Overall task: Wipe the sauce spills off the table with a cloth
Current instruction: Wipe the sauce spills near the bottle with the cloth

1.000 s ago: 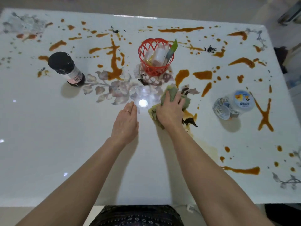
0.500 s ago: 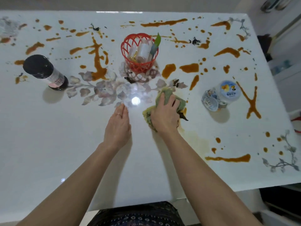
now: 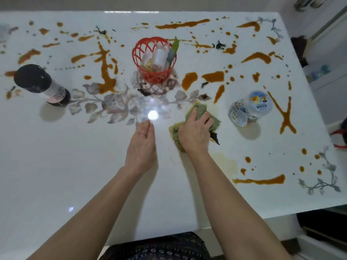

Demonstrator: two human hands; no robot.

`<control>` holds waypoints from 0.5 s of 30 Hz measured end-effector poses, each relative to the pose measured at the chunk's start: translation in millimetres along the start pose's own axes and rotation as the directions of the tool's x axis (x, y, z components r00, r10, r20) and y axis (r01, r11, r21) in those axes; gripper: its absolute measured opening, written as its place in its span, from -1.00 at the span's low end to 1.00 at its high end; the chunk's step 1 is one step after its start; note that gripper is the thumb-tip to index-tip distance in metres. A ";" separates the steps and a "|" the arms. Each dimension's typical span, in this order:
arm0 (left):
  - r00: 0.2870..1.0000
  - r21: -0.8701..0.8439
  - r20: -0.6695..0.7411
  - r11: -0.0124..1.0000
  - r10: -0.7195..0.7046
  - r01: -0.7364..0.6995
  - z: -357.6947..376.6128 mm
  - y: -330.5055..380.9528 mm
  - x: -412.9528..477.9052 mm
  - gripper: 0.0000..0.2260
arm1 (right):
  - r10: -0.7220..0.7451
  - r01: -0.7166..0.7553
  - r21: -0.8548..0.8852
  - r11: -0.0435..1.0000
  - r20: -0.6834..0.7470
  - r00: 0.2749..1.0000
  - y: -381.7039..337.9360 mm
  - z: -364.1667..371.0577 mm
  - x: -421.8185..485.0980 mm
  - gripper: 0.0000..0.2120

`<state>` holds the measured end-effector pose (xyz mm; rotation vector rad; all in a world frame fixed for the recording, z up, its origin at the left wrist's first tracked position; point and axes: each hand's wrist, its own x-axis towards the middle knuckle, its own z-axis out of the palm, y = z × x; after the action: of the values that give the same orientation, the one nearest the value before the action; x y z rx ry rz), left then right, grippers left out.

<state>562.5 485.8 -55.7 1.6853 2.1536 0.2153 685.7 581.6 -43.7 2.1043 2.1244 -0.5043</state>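
Head view of a white table [image 3: 56,166] with a red basket [image 3: 154,72] as the reference point. The green and yellow cloth [image 3: 202,109] lies bunched on the table in front of the basket and to its right. The right hand [image 3: 194,134] presses down on it, its fingers [image 3: 205,117] curled over the folds and clamped on the fabric.

Compared with a second ago, the cloth and right hand have travelled rightward, away from the line straight in front of the basket. The orange patch that lay at the cloth's right edge is no longer visible. A dark scrap [image 3: 215,136] lies against the cloth there, and a pale smear [image 3: 225,162] marks the table nearer the person.

The left hand [image 3: 141,147] remains flat on the table in front of the basket. Its fingers are straight and held together, and a ring [image 3: 142,133] shows on one of them. It holds nothing.

Orange sauce spills [image 3: 260,181] still cover the far and right parts of the table. Three blots [image 3: 214,76] lie just right of the basket, beyond the cloth. A dark bottle [image 3: 40,84] stands well left of the basket. A clear jar [image 3: 249,107] with a blue lid stands to the basket's right, past the cloth. Neither has moved.
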 end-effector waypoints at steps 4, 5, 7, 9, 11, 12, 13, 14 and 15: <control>1.000 0.016 -0.016 1.000 0.014 -0.014 -1.0 2.2 -2.3 -0.48 | 0.180 -0.180 0.127 0.975 0.016 0.984 -9.9 -14.5 39.8 -0.26; 1.000 0.015 -0.024 1.000 0.005 -0.005 -0.6 2.1 -2.9 -0.48 | 0.208 -0.210 0.145 0.967 0.025 0.978 -10.4 -15.5 42.8 -0.26; 1.000 0.020 -0.021 1.000 0.004 -0.003 1.4 0.4 -3.8 -0.47 | 0.212 -0.212 0.143 0.967 0.013 0.977 -6.7 -13.1 32.2 -0.27; 1.000 0.016 -0.022 1.000 0.006 -0.006 2.7 -1.0 -3.3 -0.46 | 0.196 -0.194 0.106 0.975 -0.010 0.981 6.4 -7.7 5.3 -0.30; 0.999 0.005 -0.033 1.000 0.000 0.000 3.2 -0.8 -2.7 -0.46 | 0.197 -0.196 0.064 0.979 -0.009 0.980 24.9 -1.3 -24.4 -0.32; 0.999 0.007 -0.032 1.000 -0.003 0.004 3.1 -0.2 -2.6 -0.46 | 0.202 -0.202 0.047 0.978 0.000 0.979 32.6 0.1 -34.3 -0.32; 0.999 0.006 -0.033 1.000 -0.007 0.007 3.1 0.4 -2.7 -0.46 | 0.213 -0.213 0.041 0.976 0.009 0.977 37.1 0.2 -37.1 -0.32; 1.000 0.007 -0.028 1.000 -0.013 0.013 2.9 0.8 -2.4 -0.46 | 0.225 -0.226 0.048 0.973 0.022 0.974 37.6 -1.9 -32.9 -0.32; 1.000 0.005 -0.026 1.000 -0.013 0.013 3.1 0.7 -1.0 -0.45 | 0.236 -0.237 0.054 0.970 0.031 0.971 34.5 -4.8 -22.9 -0.32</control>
<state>564.6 484.7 -58.1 1.6795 2.1856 0.2288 721.3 560.8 -37.6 2.3285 1.8322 -0.5642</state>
